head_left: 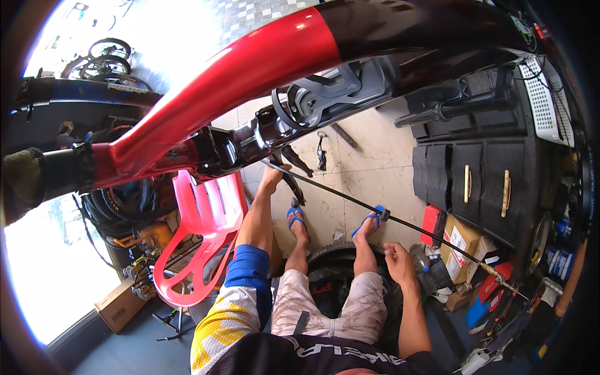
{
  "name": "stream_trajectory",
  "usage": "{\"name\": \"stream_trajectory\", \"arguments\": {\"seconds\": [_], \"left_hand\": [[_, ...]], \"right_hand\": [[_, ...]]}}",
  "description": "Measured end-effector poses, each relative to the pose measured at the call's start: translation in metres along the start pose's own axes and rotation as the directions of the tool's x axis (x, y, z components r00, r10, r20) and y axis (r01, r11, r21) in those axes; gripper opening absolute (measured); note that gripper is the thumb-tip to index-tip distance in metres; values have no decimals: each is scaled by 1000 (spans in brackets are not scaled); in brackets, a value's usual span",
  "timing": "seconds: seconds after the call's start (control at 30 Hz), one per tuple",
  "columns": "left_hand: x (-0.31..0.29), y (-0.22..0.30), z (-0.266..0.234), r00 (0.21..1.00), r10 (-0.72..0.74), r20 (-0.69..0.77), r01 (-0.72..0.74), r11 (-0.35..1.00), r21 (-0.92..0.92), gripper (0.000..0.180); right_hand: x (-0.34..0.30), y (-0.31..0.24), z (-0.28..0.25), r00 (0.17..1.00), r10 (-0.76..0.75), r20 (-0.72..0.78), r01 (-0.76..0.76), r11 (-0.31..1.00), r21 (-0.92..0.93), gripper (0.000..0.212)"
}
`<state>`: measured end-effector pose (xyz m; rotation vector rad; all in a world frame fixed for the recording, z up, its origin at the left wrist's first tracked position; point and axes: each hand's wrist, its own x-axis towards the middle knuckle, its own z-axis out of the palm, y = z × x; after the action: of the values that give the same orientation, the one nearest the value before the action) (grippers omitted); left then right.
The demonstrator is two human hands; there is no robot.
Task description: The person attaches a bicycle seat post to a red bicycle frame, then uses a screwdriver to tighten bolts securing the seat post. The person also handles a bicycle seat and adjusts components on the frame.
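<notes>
A red and black bicycle frame (250,65) stretches across the upper view, with a grey bottle cage (340,100) fixed to it. Under the frame, my left hand (272,178) is closed around the upper end of a long thin black rod (340,194); its fingertips are partly hidden. The rod slopes down to the right, carries a small black block (384,215), and has a brass-coloured fitting (490,270) near its far end. My right hand (400,262) is below the rod, apart from it, fingers curled and nothing visible in them.
To the left stands a pink plastic chair (206,215). On the right are a black cabinet (490,181), a white perforated basket (540,100), cardboard boxes (461,247) and loose tools. A tyre (337,250) lies near my feet. Several black parts (321,153) rest on the tiled floor.
</notes>
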<state>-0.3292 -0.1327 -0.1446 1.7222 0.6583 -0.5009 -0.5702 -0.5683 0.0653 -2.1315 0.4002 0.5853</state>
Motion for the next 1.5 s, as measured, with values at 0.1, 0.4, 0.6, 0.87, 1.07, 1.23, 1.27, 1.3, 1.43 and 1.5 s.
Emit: {"name": "stream_trajectory", "arguments": {"seconds": [0.1,0.4,0.6,0.87,1.07,1.23,1.27,1.3,1.43,1.5], "left_hand": [[12,24,17,999,6,-47,-1,996,94,27],[30,41,-9,945,280,-170,-169,862,478,42],[15,32,-12,964,235,-128,-93,744,662,51],[-164,17,21,987,-148,61,122,942,314,61],[-294,54,14,983,-63,175,23,975,222,40],[-308,96,-8,985,13,174,-75,933,353,64],[-305,114,-12,983,13,181,-82,923,377,67],[-300,132,-19,983,15,185,-90,909,407,70],[-329,229,-52,960,277,41,-267,861,434,60],[-345,277,-90,783,584,-213,-525,805,278,37]], "right_hand": [[-8,11,0,998,53,18,-52,996,-66,25],[-7,24,3,999,36,40,-32,995,-98,25],[-24,26,-10,998,59,31,-55,993,-105,25],[-62,-8,-56,998,44,-50,-49,992,-114,27],[-93,-8,-86,985,-37,-168,12,989,-147,30],[-119,3,-125,957,-11,-289,-21,994,-108,27],[-126,14,-133,947,-10,-322,-17,997,-81,27],[-131,20,-140,944,80,-321,-105,993,-60,25],[-169,23,-187,929,218,-300,-291,930,-225,38],[-184,7,-208,935,171,-310,-210,973,-98,29]]}}
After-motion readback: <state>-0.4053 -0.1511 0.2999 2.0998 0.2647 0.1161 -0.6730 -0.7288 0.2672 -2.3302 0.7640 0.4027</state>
